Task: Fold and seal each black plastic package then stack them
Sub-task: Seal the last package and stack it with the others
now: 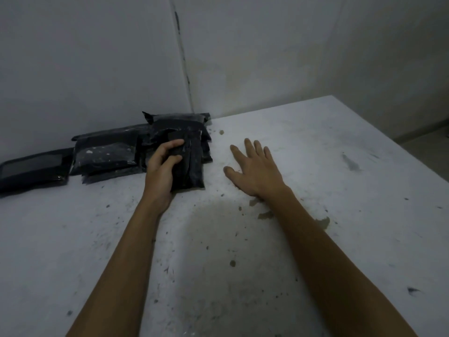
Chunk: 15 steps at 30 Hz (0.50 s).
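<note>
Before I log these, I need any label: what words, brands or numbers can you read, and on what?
No text can be read anywhere.
Package gripped by the left hand: plain black plastic, pale specks only.
Stacked packages by the wall: white flecks, no letters.
Dark flat case at far left: no marking visible.
Table: stains only.

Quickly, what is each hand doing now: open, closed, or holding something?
Left hand: closed around a black package on the pile.
Right hand: open, fingers spread, holding nothing, over the table.
</note>
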Tool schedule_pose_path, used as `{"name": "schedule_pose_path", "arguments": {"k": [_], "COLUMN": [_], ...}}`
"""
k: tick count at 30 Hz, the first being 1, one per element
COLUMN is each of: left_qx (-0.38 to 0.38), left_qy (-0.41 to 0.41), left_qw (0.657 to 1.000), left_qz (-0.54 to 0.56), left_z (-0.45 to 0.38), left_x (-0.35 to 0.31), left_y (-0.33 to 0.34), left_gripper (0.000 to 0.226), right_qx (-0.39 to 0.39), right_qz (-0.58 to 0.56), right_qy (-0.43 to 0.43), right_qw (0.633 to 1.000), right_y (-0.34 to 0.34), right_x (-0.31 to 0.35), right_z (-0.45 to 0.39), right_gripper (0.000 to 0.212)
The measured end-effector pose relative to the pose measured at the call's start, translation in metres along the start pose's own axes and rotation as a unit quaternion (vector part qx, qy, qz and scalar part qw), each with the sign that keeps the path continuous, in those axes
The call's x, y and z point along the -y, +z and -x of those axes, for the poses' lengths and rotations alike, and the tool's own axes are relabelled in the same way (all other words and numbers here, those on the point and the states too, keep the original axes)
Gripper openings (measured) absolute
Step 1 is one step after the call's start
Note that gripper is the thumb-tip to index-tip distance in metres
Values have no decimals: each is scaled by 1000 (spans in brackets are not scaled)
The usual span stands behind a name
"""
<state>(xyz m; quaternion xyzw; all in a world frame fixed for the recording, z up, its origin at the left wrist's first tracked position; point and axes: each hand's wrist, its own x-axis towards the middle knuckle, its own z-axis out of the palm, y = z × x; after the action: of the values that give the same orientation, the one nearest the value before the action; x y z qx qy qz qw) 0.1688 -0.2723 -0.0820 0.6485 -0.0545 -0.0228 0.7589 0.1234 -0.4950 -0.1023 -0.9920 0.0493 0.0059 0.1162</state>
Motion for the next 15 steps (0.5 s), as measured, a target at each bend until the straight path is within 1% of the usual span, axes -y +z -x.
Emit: {"name": "schedule_pose_path", "arguments": {"k": [7,12,15], "left_qx": [13,11,14], "left_qy": [10,-5,-1], "left_qw": [1000,999,999], "left_qz": [-2,39,36], "left_z": [2,0,2], "left_x": [0,-2,-1], "left_y": [0,-5,-6], "left_gripper": [39,38,39], "right_qx": [13,9,5], "right_qz": [3,-3,-2], "right_qy": [-19,-77,-95], "right_qw": [1000,997,996], "right_y": [4,11,11], "right_x": [15,39,44], "right_z": [13,23,28], "right_gripper": [73,69,67]}}
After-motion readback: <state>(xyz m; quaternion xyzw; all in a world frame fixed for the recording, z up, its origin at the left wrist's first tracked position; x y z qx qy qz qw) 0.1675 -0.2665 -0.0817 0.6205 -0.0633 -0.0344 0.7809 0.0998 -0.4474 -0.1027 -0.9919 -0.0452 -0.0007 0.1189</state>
